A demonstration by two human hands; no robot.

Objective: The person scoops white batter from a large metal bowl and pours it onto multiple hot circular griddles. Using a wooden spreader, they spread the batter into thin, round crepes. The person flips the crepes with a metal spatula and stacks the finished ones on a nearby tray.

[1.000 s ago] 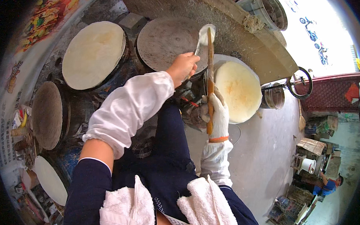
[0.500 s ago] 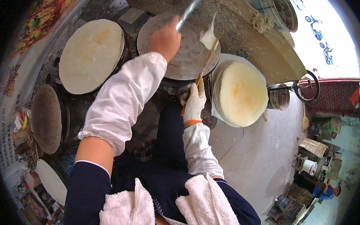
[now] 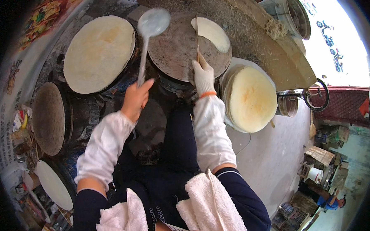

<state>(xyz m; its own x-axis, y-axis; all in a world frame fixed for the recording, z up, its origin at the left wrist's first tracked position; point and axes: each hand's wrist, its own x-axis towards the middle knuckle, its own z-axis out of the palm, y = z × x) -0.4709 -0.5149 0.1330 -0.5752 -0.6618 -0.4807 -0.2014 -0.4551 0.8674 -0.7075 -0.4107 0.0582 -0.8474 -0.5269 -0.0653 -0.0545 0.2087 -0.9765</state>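
Note:
My bare left hand [image 3: 137, 99] is closed around the handle of a ladle [image 3: 153, 22], whose batter-coated bowl is raised at the left rim of a round griddle [image 3: 169, 50]. My gloved right hand [image 3: 204, 75] grips a thin wooden spreader [image 3: 197, 42], seen nearly edge-on over the griddle. A curved strip of pale batter [image 3: 214, 33] lies on the griddle's far right side, touching or just beside the spreader. The rest of the griddle's surface shows bare and brown-grey.
A stack of round flatbreads [image 3: 252, 100] stands right of the griddle. Another griddle at left carries a large pale flatbread [image 3: 97, 53]. Below it are a bare griddle [image 3: 49, 119] and one with a white sheet [image 3: 54, 185]. A bucket [image 3: 290, 16] stands far right, behind a board [image 3: 290, 65].
My left hand has drawn the ladle back from above the griddle toward the left. My right hand has moved slightly farther out, and the batter now forms a curved strip on the griddle.

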